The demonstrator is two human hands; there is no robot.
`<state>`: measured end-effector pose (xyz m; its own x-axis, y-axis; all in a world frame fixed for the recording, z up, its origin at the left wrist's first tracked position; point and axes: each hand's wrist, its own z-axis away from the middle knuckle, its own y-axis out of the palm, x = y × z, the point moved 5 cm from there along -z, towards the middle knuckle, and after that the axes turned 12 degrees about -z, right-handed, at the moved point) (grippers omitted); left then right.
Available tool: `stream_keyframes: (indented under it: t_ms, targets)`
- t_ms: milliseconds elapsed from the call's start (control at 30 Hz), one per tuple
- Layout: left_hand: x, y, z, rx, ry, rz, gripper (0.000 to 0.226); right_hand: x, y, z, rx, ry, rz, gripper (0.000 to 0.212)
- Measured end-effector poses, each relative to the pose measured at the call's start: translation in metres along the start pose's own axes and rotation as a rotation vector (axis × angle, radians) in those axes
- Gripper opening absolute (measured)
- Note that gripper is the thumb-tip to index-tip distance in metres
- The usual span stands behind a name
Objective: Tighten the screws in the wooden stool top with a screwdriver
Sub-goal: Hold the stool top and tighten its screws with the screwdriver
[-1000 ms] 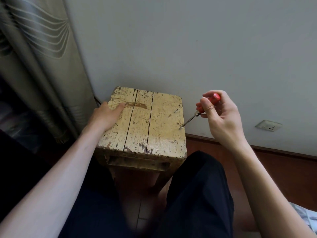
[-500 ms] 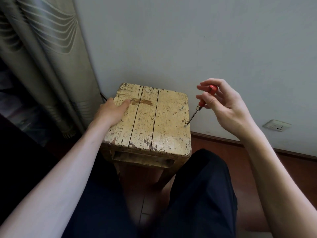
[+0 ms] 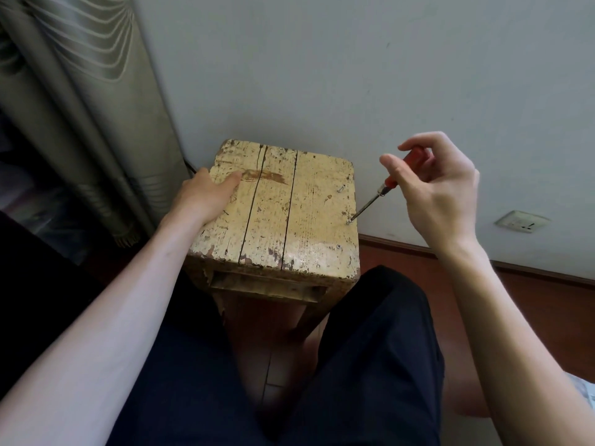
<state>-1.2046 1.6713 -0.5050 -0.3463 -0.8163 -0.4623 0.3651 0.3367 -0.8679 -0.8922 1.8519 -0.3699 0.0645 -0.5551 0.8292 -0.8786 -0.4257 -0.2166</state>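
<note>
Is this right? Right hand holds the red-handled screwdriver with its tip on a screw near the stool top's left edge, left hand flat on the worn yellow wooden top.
Not quite. In the head view the red-handled screwdriver in the right hand has its tip on a screw near the right edge of the worn yellow wooden stool top, not the left. The left hand does rest on the top, at its left side.

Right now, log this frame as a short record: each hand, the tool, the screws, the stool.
left hand: flat on the stool top's left edge, bracing it
right hand: fingers pinching the red handle
screwdriver: tilted, tip on a screw
engaged screw: near the top's right edge
other screw: farther back, head standing proud
stool top: worn yellow planks, cracked lengthwise
surroundings: curtain left, wall socket right
</note>
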Motion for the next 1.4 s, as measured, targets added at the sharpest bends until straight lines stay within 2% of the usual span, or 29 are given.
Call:
stream_keyframes:
  t_ms: [133, 300, 467, 767, 900, 1000, 1067, 1233, 1400]
  targets:
    - [0.000, -0.001, -0.001, -0.001, 0.001, -0.008, 0.098, 0.007, 0.002, 0.003, -0.020, -0.039, 0.092, 0.028]
    - [0.002, 0.001, -0.002, 0.016, -0.005, -0.001, 0.099, 0.012, 0.002, 0.002, 0.156, 0.075, 0.219, 0.046]
    - [0.003, 0.003, -0.004, 0.023, -0.004, -0.003, 0.099, 0.017, -0.005, -0.003, 0.308, 0.180, 0.123, 0.047]
    - [0.003, 0.001, -0.005, 0.005, -0.003, 0.006, 0.100, 0.020, -0.004, 0.000, 0.403, 0.138, 0.005, 0.048]
    - [0.002, 0.001, -0.004, 0.010, -0.003, 0.009, 0.099, 0.020, -0.003, -0.002, 0.346, 0.095, 0.031, 0.038]
    - [0.002, 0.000, -0.003, 0.016, -0.007, 0.014, 0.099, 0.020, -0.003, -0.001, 0.219, 0.060, 0.045, 0.016]
    - [0.001, 0.000, -0.002, 0.014, -0.007, 0.016, 0.098, 0.020, -0.005, 0.000, 0.111, 0.050, 0.091, 0.009]
    - [0.000, -0.001, -0.001, 0.007, 0.004, 0.010, 0.097, 0.020, -0.009, 0.003, -0.058, 0.072, 0.164, 0.021]
    - [0.000, -0.001, 0.000, 0.029, 0.001, 0.023, 0.099, 0.022, -0.003, 0.008, 0.037, 0.028, 0.243, 0.031]
